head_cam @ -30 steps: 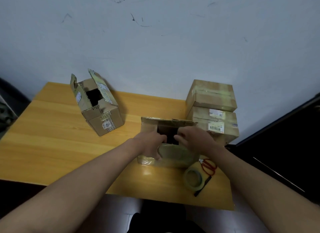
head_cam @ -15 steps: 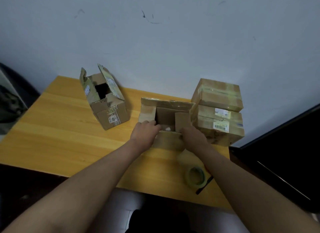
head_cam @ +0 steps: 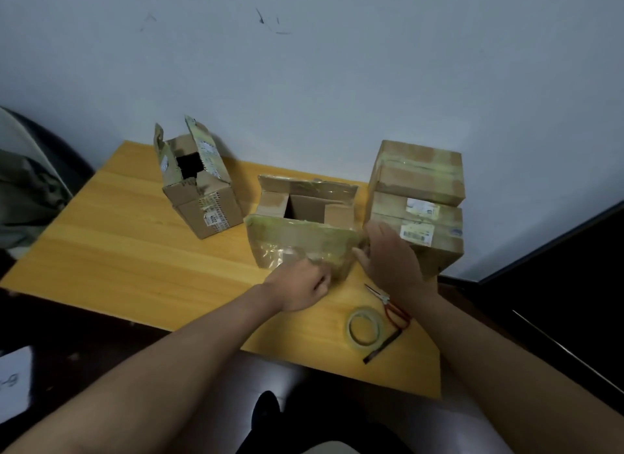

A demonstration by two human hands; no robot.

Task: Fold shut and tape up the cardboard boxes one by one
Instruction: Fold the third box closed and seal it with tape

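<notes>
An open cardboard box (head_cam: 337, 213) stands mid-table, its two small side flaps folded inward over a dark opening. Its long near flap (head_cam: 287, 240), shiny with old tape, slopes toward me. My left hand (head_cam: 300, 289) is at that flap's lower edge with fingers curled round it. My right hand (head_cam: 388, 257) lies flat with straight fingers against the flap's right end and the box's right side. A clear tape roll (head_cam: 364, 325) lies on the table near my right forearm.
A second open box (head_cam: 206, 200) stands at the back left. Two taped boxes (head_cam: 418, 173) are stacked at the right against the wall. Red-handled scissors (head_cam: 395, 310) and a black stick (head_cam: 381, 349) lie by the tape. The wooden table (head_cam: 135, 251) ends close to me.
Both hands have come out of the box opening. The near flap now slopes out toward me, with my left hand at its lower edge and my right hand at its right end.
</notes>
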